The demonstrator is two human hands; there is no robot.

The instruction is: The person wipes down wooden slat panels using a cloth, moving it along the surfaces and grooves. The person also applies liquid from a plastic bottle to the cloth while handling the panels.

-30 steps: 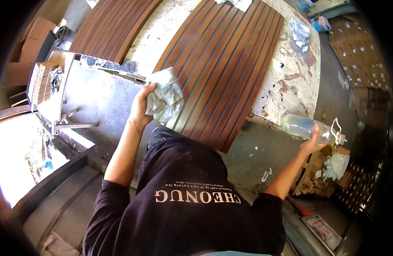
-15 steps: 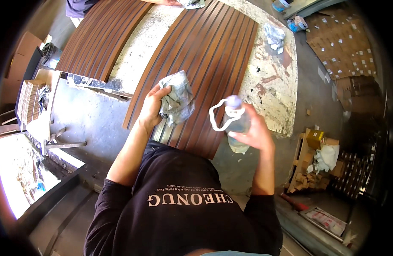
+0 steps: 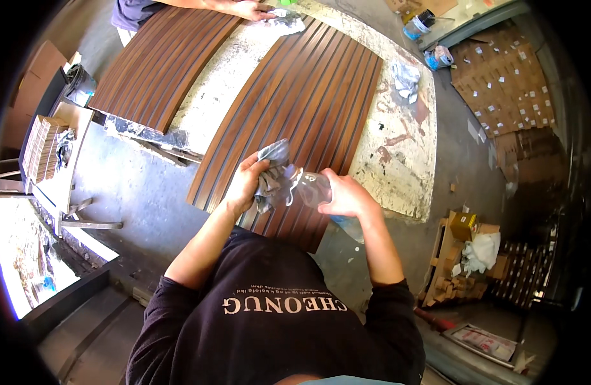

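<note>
My left hand [image 3: 245, 183] grips a crumpled grey-white rag [image 3: 273, 176] over the near part of a brown slatted wood panel [image 3: 292, 96]. In my right hand [image 3: 348, 194] is a clear plastic bottle [image 3: 313, 190] with a white loop at its neck. The bottle is tipped sideways, its neck end against or very close to the rag; I cannot tell whether liquid comes out. My right fingers wrap round the bottle's body. The panel rests on a paint-stained white worktable [image 3: 401, 151].
A second slatted panel [image 3: 160, 64] lies to the left. Beyond it, a co-worker's hand [image 3: 253, 9] is at a white cloth [image 3: 286, 24]. Another rag [image 3: 405, 80] lies on the table's right side. Buckets [image 3: 439, 58] stand at the back right, wood offcuts [image 3: 459, 285] at the right.
The bottle has gone from upright to tipped, moving left toward the rag. The rag has come down slightly. The co-worker's hand shows more at the top.
</note>
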